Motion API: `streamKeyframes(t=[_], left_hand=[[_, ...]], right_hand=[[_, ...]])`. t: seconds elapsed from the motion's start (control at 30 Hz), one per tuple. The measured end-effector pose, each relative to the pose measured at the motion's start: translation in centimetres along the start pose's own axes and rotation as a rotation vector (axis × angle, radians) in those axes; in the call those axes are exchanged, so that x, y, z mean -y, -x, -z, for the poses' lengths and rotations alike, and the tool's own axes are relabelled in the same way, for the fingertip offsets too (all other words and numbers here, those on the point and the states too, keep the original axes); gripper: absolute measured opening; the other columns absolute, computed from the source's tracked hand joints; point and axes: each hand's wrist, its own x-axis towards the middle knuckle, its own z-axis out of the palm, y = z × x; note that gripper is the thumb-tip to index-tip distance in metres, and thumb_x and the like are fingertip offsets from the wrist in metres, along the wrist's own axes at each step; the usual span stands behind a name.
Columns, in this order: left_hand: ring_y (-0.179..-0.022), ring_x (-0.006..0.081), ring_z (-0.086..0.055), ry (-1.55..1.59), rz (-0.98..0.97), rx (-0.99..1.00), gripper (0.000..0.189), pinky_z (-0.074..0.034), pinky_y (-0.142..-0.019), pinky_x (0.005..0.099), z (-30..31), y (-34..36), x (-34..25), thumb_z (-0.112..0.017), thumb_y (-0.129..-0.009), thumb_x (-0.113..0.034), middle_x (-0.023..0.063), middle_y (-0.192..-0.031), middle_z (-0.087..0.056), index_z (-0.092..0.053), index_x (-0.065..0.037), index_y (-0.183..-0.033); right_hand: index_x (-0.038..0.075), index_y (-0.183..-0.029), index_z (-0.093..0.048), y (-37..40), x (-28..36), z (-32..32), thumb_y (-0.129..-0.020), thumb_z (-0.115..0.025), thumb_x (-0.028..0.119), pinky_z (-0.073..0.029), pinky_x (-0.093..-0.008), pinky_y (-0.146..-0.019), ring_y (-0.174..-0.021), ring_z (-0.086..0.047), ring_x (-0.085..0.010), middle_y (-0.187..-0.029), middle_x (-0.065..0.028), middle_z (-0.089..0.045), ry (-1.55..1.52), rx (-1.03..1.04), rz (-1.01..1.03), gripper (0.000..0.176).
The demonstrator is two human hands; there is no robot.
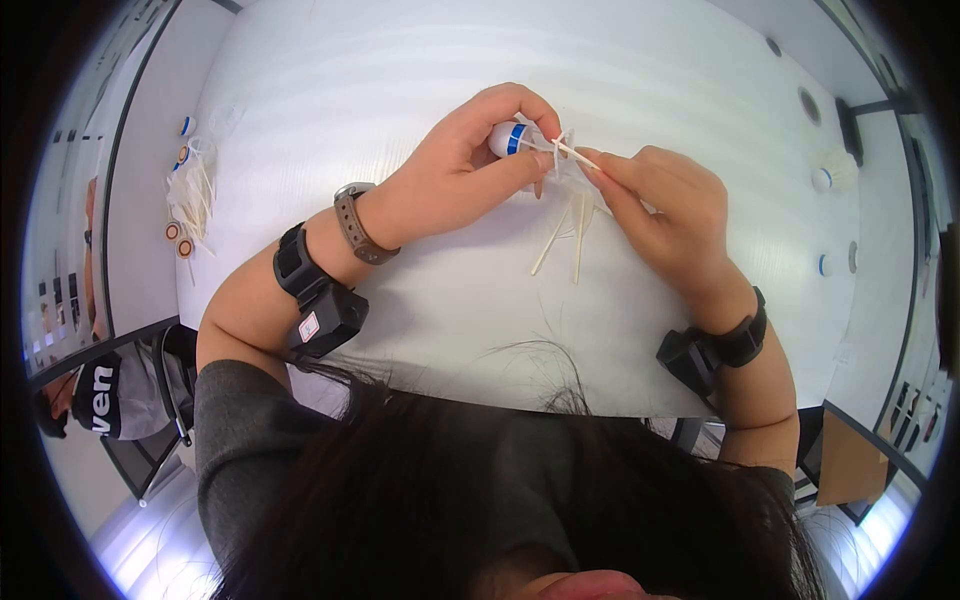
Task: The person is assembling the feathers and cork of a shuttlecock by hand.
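My left hand [450, 170] is closed around a shuttlecock [505, 140] with a white rounded head and a blue band. Its head points left, and translucent white skirt parts stick out to the right between thumb and forefinger. In my right hand [670, 205], thumb and fingers pinch a thin pale feather shaft [580, 156], its far end touching the shuttlecock's skirt. Just below the hands, two more pale shafts [551, 245] lie on the table, with whitish, see-through feather parts at their upper ends. The fingers hide part of the shuttlecock.
A white table [400, 80] spreads under my hands. At its left edge lies a heap of white feathers [190, 195] with several shuttlecock heads. Near the right edge are a shuttlecock [832, 175] and a small blue-and-white shuttlecock head [825, 265]. Dark hair hangs over the front edge.
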Motion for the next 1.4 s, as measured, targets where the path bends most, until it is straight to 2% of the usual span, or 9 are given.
streamKeyframes(t=[0.23, 0.37, 0.7, 0.73, 0.93, 1.03, 1.13, 1.33, 1.4], left_hand=[[-0.092, 0.0139, -0.052, -0.286, -0.155, 0.014, 0.022, -0.045, -0.082, 0.0287, 0.5, -0.1, 0.6, -0.056, -0.086, 0.003, 0.0044, -0.108, -0.053, -0.057, -0.005, -0.107], [-0.092, 0.0168, -0.053, -0.398, -0.163, 0.01, 0.023, -0.045, -0.083, 0.031, 0.4, 0.0, 0.1, -0.06, -0.082, 0.002, 0.0066, -0.105, -0.054, -0.059, -0.005, -0.103], [-0.084, 0.0154, -0.052, -0.471, -0.171, 0.018, 0.019, -0.045, -0.073, 0.0283, 0.2, -0.1, -0.1, -0.063, -0.078, -0.001, 0.0054, -0.099, -0.055, -0.06, -0.006, -0.097], [-0.083, 0.0149, -0.052, -0.468, -0.154, 0.02, 0.019, -0.045, -0.071, 0.0276, 0.1, -0.1, -0.3, -0.063, -0.079, -0.002, 0.0052, -0.099, -0.055, -0.06, -0.006, -0.096], [-0.081, 0.0131, -0.052, -0.491, -0.18, 0.045, 0.018, -0.045, -0.065, 0.025, 0.0, 0.0, -0.4, -0.062, -0.078, -0.003, 0.0048, -0.1, -0.055, -0.06, -0.006, -0.096], [-0.081, 0.0131, -0.052, -0.5, -0.188, 0.055, 0.019, -0.045, -0.064, 0.0245, 0.0, 0.1, -0.3, -0.061, -0.077, -0.003, 0.005, -0.1, -0.054, -0.059, -0.006, -0.096], [-0.081, 0.0133, -0.052, -0.502, -0.187, 0.044, 0.02, -0.045, -0.063, 0.0241, 0.0, 0.0, -0.2, -0.061, -0.077, -0.002, 0.0049, -0.1, -0.054, -0.059, -0.006, -0.097], [-0.08, 0.0127, -0.052, -0.489, -0.179, 0.033, 0.019, -0.045, -0.059, 0.0229, 0.0, 0.0, -0.2, -0.06, -0.078, -0.002, 0.0046, -0.1, -0.054, -0.059, -0.005, -0.097], [-0.08, 0.0123, -0.051, -0.512, -0.205, 0.032, 0.019, -0.045, -0.058, 0.0225, -0.1, -0.1, -0.1, -0.06, -0.078, -0.002, 0.0047, -0.1, -0.054, -0.059, -0.005, -0.097]], right_hand=[[0.006, -0.089, -0.074, 0.1, -0.5, 0.2, -0.082, -0.073, 0.009, -0.037, -0.0307, -0.046, -0.05, -0.048, -0.0171, -0.059, -0.0021, -0.049, 0.032, 0.035, 0.066, 0.008], [0.006, -0.089, -0.074, 0.2, -0.6, 0.2, -0.083, -0.072, 0.01, -0.036, -0.0315, -0.045, -0.049, -0.046, -0.0176, -0.058, -0.0025, -0.048, 0.025, 0.084, 0.06, 0.008], [0.008, -0.084, -0.074, 0.5, 0.0, -0.1, -0.085, -0.071, 0.013, -0.036, -0.0335, -0.045, -0.05, -0.048, -0.0203, -0.056, -0.003, -0.047, -0.046, 0.179, -0.085, 0.006], [0.007, -0.082, -0.074, 0.4, 0.3, 0.0, -0.086, -0.071, 0.013, -0.034, -0.0313, -0.045, -0.049, -0.045, -0.0187, -0.055, -0.0053, -0.049, -0.129, 0.212, -0.187, 0.008], [0.001, -0.083, -0.075, 0.7, 0.4, 0.3, -0.089, -0.072, 0.013, -0.027, -0.0238, -0.047, -0.052, -0.035, -0.0047, -0.055, 0.0035, -0.049, -0.633, 0.308, -0.667, 0.014], [-0.001, -0.084, -0.075, -0.9, 1.1, 1.6, -0.089, -0.071, 0.013, -0.025, -0.0227, -0.047, -0.054, -0.036, -0.0015, -0.058, 0.0083, -0.047, -0.67, 0.457, -0.966, 0.015], [0.0, -0.082, -0.075, 0.7, 0.4, 0.1, -0.088, -0.071, 0.011, -0.027, -0.0238, -0.046, -0.05, -0.037, -0.005, -0.054, 0.0048, -0.048, -0.558, 0.295, -0.661, 0.013], [0.005, -0.08, -0.069, 0.6, 0.7, 0.0, -0.081, -0.07, 0.008, -0.037, -0.0289, -0.045, -0.049, -0.049, -0.0167, -0.057, -0.0037, -0.047, 0.184, 0.196, 0.06, 0.003], [0.006, -0.082, -0.068, 0.5, 0.9, 0.1, -0.081, -0.07, 0.008, -0.038, -0.0294, -0.045, -0.05, -0.051, -0.0164, -0.059, -0.0035, -0.046, 0.263, 0.188, 0.116, 0.003]])
